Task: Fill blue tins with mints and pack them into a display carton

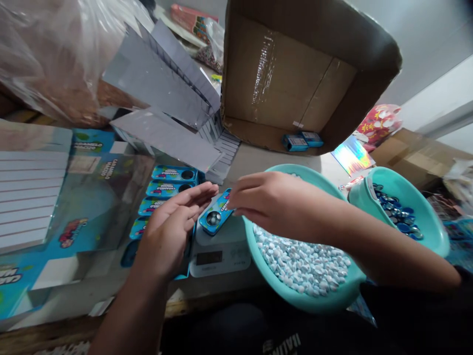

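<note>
A small blue candy box (216,213) with a round window lies tilted on a white digital scale (219,248). My right hand (273,202) is closed, its fingertips pinching the box's upper right end. My left hand (177,217) lies with fingers stretched out, flat against the box's left side, holding nothing. Just right of the scale, a teal basin (334,296) holds many small white-blue candies (303,261).
More blue boxes (170,182) lie in a row behind my left hand. A big cardboard box (295,74) on its side holds two blue boxes (302,142). A second teal bowl (428,222) with blue discs sits right. Flat packaging sheets (162,98) and printed cartons (92,197) fill the left.
</note>
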The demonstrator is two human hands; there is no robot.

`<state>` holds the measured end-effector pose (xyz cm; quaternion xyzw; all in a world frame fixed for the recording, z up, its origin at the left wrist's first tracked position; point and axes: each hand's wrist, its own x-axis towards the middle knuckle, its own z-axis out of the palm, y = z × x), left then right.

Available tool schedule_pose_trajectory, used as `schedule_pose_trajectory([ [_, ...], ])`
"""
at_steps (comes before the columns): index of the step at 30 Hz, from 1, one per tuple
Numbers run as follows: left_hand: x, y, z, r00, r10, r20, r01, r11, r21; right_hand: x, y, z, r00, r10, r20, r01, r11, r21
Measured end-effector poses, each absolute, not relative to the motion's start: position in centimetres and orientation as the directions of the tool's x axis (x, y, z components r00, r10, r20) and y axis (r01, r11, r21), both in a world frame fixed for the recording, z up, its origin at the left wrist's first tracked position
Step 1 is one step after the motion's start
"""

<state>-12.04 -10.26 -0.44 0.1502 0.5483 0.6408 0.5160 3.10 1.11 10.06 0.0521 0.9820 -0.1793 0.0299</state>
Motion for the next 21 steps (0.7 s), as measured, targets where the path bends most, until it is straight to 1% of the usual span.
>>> schedule_pose_trajectory([
  [2,-11.9,-10.2,-0.5,-0.457,0.822,-0.339,-0.436,0.126,0.891,4.3,1.1,10.5,-0.981,0.192,-0.016,0.183,0.901,-0.394],
  [3,-11.9,-10.2,-0.5,-0.464,0.824,-0.324,-0.413,0.122,0.903,4.6,1.1,10.6,-0.978,0.207,0.004,0.186,0.889,-0.419],
  [5,-11.9,-10.0,-0.6,-0.469,0.825,-0.314,-0.394,0.123,0.911,4.4,0.8,10.4,-0.982,0.184,0.039,0.145,0.875,-0.461],
  [8,-11.9,-10.0,-0.4,-0.471,0.817,-0.334,-0.385,0.151,0.910,2.6,0.4,9.3,-0.991,0.115,0.067,0.067,0.867,-0.494],
  [11,-12.1,-10.2,0.2,-0.455,0.824,-0.337,-0.346,0.186,0.920,1.0,0.3,8.2,-0.997,0.071,0.021,0.051,0.864,-0.501],
  [14,-12.1,-10.4,0.8,-0.444,0.829,-0.340,-0.336,0.197,0.921,0.7,0.4,7.6,-0.998,0.068,0.007,0.055,0.859,-0.509],
  [18,-12.0,-10.5,0.4,-0.438,0.825,-0.357,-0.400,0.176,0.899,2.2,0.6,7.9,-0.991,0.123,0.052,0.079,0.857,-0.508],
  [21,-12.0,-10.5,-0.3,-0.435,0.843,-0.316,-0.406,0.130,0.905,4.3,0.9,8.5,-0.977,0.213,0.021,0.183,0.879,-0.440],
])
